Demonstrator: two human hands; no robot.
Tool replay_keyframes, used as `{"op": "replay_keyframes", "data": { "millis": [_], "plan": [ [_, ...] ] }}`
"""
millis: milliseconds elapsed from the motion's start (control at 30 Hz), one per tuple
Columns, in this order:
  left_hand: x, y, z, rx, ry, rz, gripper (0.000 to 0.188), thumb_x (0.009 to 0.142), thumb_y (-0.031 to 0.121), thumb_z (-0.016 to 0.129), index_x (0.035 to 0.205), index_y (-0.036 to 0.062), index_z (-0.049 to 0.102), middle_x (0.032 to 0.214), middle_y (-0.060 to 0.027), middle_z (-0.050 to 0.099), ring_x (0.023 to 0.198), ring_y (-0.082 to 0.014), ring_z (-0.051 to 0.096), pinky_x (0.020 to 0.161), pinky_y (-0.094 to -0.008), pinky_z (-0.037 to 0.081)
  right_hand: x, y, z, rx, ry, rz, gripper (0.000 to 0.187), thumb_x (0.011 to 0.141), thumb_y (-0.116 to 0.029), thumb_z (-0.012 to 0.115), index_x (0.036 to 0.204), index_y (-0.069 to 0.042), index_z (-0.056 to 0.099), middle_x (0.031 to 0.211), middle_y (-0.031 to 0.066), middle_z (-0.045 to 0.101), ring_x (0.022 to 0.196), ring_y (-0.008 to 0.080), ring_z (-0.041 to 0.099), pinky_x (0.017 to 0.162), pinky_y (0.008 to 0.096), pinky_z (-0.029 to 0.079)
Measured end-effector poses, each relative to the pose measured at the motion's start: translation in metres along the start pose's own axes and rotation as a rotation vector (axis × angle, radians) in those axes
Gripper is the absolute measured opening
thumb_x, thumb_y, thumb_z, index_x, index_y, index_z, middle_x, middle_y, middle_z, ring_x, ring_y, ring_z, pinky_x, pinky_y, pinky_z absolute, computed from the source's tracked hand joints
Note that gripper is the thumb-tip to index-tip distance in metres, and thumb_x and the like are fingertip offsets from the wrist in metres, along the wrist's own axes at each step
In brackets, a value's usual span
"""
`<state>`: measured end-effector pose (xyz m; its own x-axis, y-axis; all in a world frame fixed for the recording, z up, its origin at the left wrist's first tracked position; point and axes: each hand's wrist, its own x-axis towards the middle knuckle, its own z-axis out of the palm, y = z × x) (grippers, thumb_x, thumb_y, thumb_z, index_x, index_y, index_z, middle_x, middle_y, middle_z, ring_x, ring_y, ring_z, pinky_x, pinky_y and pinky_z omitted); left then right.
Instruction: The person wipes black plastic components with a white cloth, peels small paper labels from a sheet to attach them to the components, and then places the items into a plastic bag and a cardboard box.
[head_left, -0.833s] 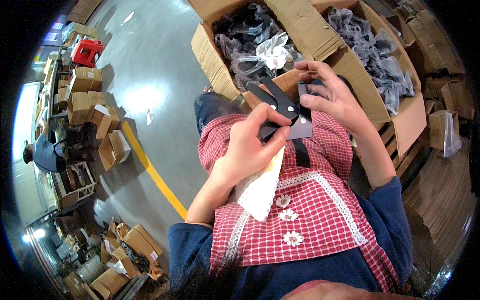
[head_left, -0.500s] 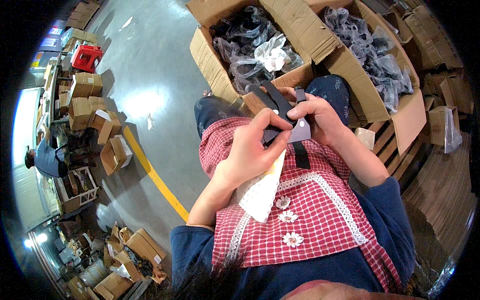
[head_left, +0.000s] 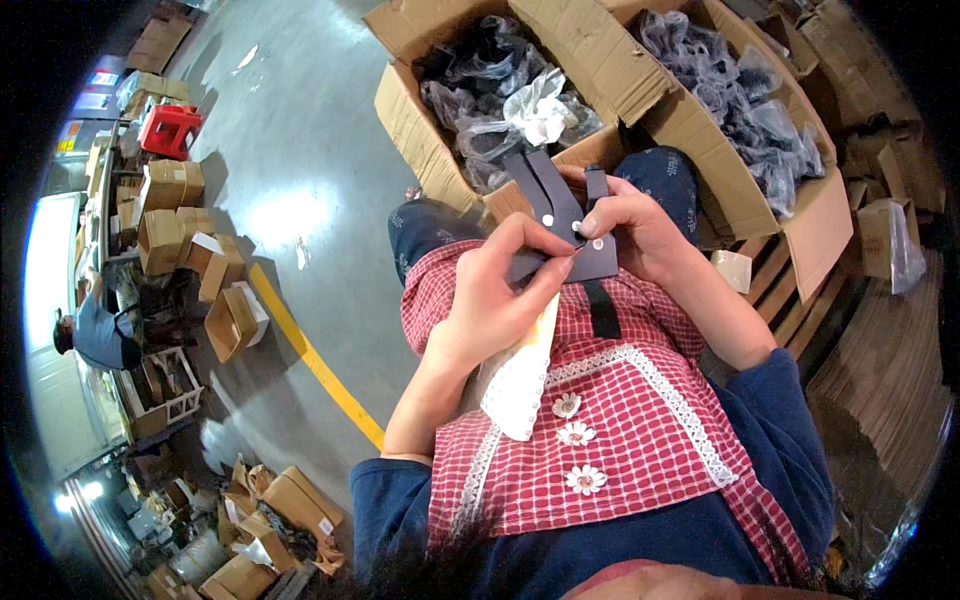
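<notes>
In front of my lap, my right hand [head_left: 640,232] is closed on a dark grey flat piece [head_left: 598,264] with strap-like arms and several small white round dots. Its thumb presses near one of the dots. My left hand [head_left: 503,285] is closed too, thumb and forefinger pinched together at the piece's left edge. Whether a tiny thing sits in that pinch is hidden. A white paper strip [head_left: 515,395], yellowish near the top, hangs from under the left hand's other fingers. A black strap end [head_left: 602,310] hangs below the piece, over my red checked apron [head_left: 640,420].
Just ahead stands an open carton [head_left: 405,120] full of dark items in clear plastic bags. A second such carton [head_left: 815,240] stands right of it on a wooden pallet [head_left: 775,290]. Flattened cardboard [head_left: 880,350] lies at right. A person [head_left: 100,335] works far left, near shelves.
The dark piece has tilted so its flat face and white dots show more. My left fingertips have shifted slightly left and down along it. Both hands keep their hold.
</notes>
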<state>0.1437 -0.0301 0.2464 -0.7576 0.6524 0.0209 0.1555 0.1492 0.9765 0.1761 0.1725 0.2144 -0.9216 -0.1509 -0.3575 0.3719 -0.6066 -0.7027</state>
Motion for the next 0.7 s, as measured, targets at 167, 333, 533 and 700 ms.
{"op": "replay_keyframes", "data": {
  "millis": [167, 333, 533, 700],
  "plan": [
    [0.004, -0.008, 0.002, -0.035, -0.013, -0.036, 0.015, 0.085, 0.005, 0.072, 0.095, 0.0019, 0.062, 0.092, -0.0034, 0.065, 0.089, -0.0112, 0.061, 0.082, -0.0263, 0.048, 0.011, -0.004, -0.003, -0.133, -0.063, -0.129, 0.088, 0.054, 0.0, 0.063, 0.14, 0.004, 0.046, 0.115, 0.0149, 0.067, 0.097, 0.0216, 0.067, 0.088, 0.0298, 0.054],
    [0.006, -0.013, 0.0, -0.038, -0.002, -0.051, 0.016, 0.085, 0.007, 0.073, 0.094, 0.0021, 0.061, 0.093, -0.0031, 0.064, 0.09, -0.011, 0.06, 0.083, -0.0259, 0.047, 0.018, -0.015, -0.004, -0.136, -0.094, -0.051, 0.095, 0.049, 0.004, 0.066, 0.142, 0.003, 0.045, 0.119, 0.015, 0.066, 0.095, 0.0188, 0.068, 0.08, 0.0271, 0.057],
    [0.011, -0.021, -0.009, -0.153, -0.083, -0.149, 0.016, 0.084, 0.006, 0.073, 0.093, 0.0033, 0.061, 0.092, -0.0024, 0.064, 0.089, -0.0099, 0.06, 0.081, -0.0255, 0.047, 0.025, -0.018, -0.014, -0.355, -0.107, -0.08, 0.086, 0.053, 0.006, 0.076, 0.135, -0.002, 0.053, 0.111, 0.0109, 0.067, 0.097, 0.0221, 0.066, 0.086, 0.0334, 0.055],
    [0.022, -0.03, -0.011, -0.152, -0.142, -0.127, 0.016, 0.088, 0.007, 0.071, 0.098, 0.0034, 0.059, 0.096, -0.0017, 0.064, 0.09, -0.0072, 0.059, 0.079, -0.0254, 0.049, 0.032, -0.016, -0.018, -0.335, -0.035, -0.055, 0.08, 0.063, -0.006, 0.079, 0.138, -0.002, 0.051, 0.108, 0.0078, 0.063, 0.097, 0.016, 0.062, 0.091, 0.0274, 0.049]
  ]
}}
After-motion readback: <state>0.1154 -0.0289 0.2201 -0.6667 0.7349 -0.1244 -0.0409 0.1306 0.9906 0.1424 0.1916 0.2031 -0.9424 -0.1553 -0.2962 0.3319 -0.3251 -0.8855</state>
